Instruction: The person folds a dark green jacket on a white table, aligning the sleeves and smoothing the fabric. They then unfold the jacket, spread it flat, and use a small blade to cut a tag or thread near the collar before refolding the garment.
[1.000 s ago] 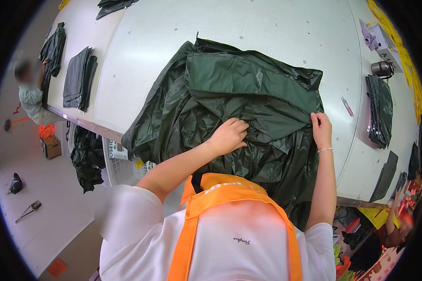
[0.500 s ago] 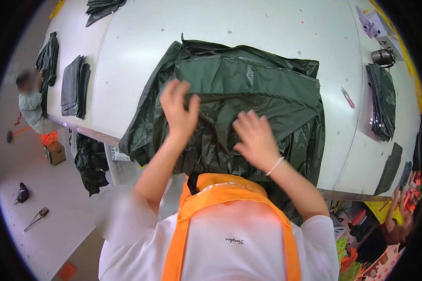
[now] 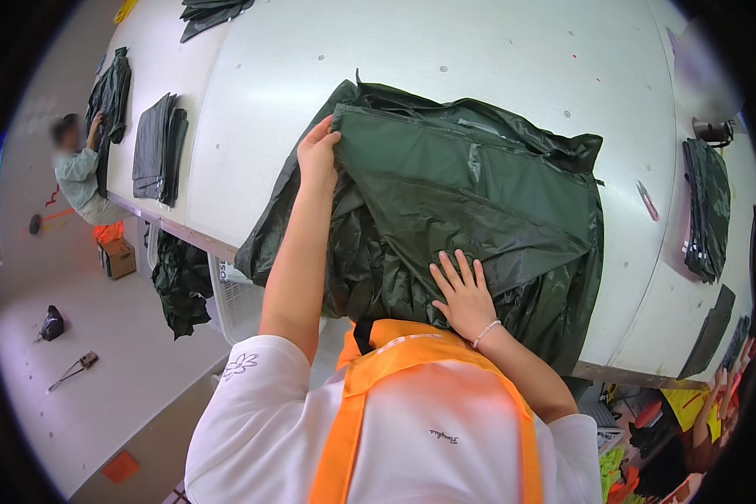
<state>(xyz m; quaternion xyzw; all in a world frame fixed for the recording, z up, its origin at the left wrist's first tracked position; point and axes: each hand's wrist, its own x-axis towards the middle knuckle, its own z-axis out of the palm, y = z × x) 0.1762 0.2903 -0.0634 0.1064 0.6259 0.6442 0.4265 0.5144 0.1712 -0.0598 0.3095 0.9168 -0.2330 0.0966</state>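
Observation:
A large dark green plastic garment (image 3: 462,193), partly folded, lies spread on the white table (image 3: 445,50) in front of me. My left hand (image 3: 317,153) reaches far out and grips the folded panel's far left corner. My right hand (image 3: 460,290) lies flat, fingers spread, on the near edge of the same folded panel. A bead bracelet is on my right wrist. I wear a white shirt and an orange apron.
Folded dark green stacks lie at the left (image 3: 160,147) and at the right edge (image 3: 707,206). A red pen (image 3: 648,200) lies right of the garment. Another person (image 3: 77,168) works at the far left. A wire basket (image 3: 237,298) and hanging dark plastic (image 3: 181,281) are below the table edge.
Both hands lifted off the garment, then came down again. My left hand moved out to the far left corner; my right hand moved from the right edge to the near edge, flat.

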